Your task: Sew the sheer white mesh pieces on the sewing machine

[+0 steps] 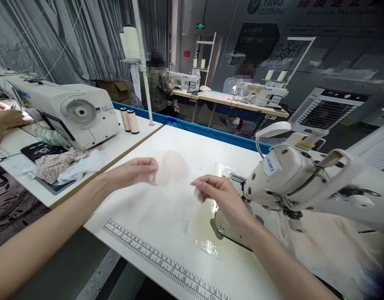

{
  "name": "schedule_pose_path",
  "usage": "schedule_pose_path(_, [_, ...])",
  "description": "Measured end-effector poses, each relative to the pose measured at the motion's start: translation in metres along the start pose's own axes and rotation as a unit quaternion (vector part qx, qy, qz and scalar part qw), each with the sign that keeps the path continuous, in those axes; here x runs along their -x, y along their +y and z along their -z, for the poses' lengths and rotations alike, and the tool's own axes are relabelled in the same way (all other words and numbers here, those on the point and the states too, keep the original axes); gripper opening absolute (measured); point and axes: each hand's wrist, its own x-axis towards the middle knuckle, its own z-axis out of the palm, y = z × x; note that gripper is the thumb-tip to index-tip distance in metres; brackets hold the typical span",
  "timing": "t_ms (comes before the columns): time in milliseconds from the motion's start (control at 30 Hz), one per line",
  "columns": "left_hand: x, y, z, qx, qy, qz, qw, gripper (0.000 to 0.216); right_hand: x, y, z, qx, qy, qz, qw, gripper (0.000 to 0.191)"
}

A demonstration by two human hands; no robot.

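My left hand is raised over the white table, fingers closed at the edge of a pale pink, thin fabric piece. The piece is rounded and smeared by motion, so its exact kind does not show. My right hand is pinched, a short gap to the right of the fabric. What its fingertips hold, if anything, is too small to make out. Just beyond that hand stands a white sewing machine, its metal bed plate partly hidden by my right forearm.
A printed ruler runs along the table's front edge. To the left are another sewing machine, two thread spools, crumpled cloth and a co-worker's hand. Light fabric lies at right. Two people sit at machines behind.
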Motion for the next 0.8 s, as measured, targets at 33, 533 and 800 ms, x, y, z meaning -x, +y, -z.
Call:
schedule_pose_path(33, [-0.008, 0.001, 0.007, -0.008, 0.024, -0.003, 1.000, 0.033, -0.011, 0.002, -0.003, 0.000, 0.017, 0.005, 1.000, 0.023])
schedule_pose_path(533, [-0.098, -0.041, 0.033, -0.356, 0.247, 0.058, 0.899, 0.035, -0.120, 0.059, -0.010, 0.190, 0.138, -0.017, 0.972, 0.018])
schedule_pose_path(800, [-0.082, -0.034, 0.017, -0.545, 0.245, 0.095, 0.796, 0.040, -0.120, 0.057, -0.016, 0.323, 0.132, -0.015, 0.937, 0.017])
